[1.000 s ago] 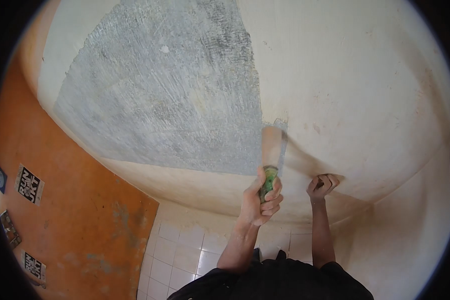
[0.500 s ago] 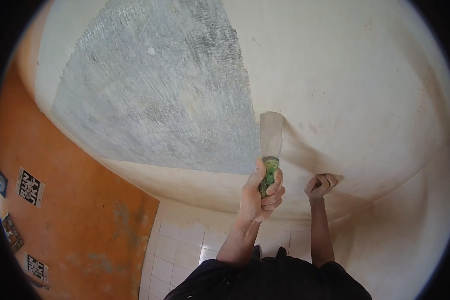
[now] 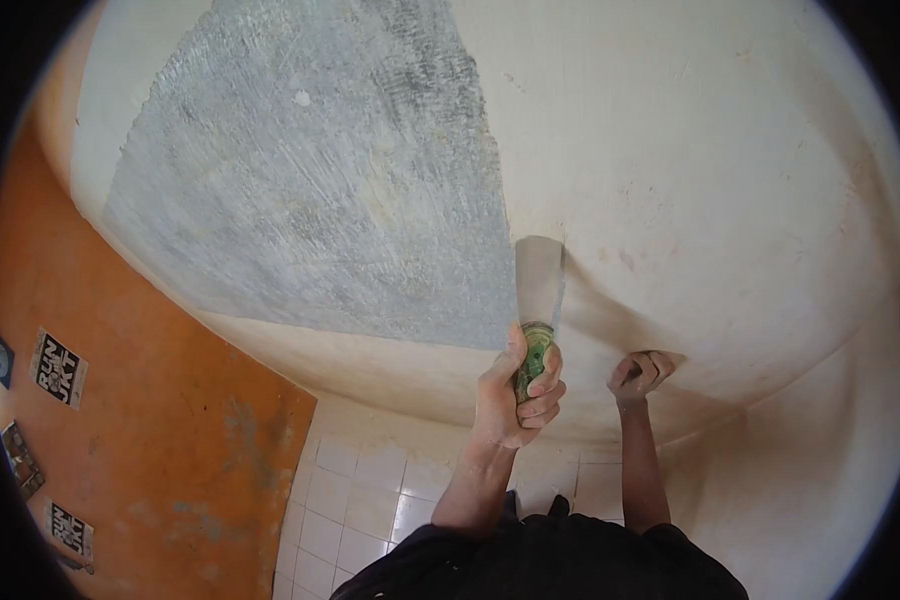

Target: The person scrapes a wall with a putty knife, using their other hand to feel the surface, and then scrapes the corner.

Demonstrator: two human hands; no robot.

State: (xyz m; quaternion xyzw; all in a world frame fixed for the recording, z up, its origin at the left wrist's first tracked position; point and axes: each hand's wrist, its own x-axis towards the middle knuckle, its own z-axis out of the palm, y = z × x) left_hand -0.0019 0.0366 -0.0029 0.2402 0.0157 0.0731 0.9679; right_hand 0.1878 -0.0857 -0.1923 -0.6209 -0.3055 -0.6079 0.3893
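Currently, a broad metal scraper with a green handle [image 3: 539, 285] lies against the off-white wall [image 3: 690, 150] at the rough grey patch's [image 3: 320, 190] right edge, gripped by the left hand's [image 3: 515, 395] wrapped fingers. The right hand [image 3: 642, 376] is curled at the wall, its contents unclear.

Far sticker: white-bordered black sticker [image 3: 58, 369] on the orange wall [image 3: 170, 420] at left; reads "RUN" on its upper line and "JKT" on its lower line, in pale block capitals, with a small graphic amid the lettering.
Near sticker: a matching sticker [image 3: 69, 531] on the same wall, nearer the person; "RUN" over "JKT" again, smaller in view.
Lettering angle: tilted on both, the lines sloping down to the right.
Dark sticker: round emblem sticker [image 3: 0, 357] at the far left; any wording too small to read.
Patterned sticker: sticker [image 3: 22, 461] between the two; nothing legible.
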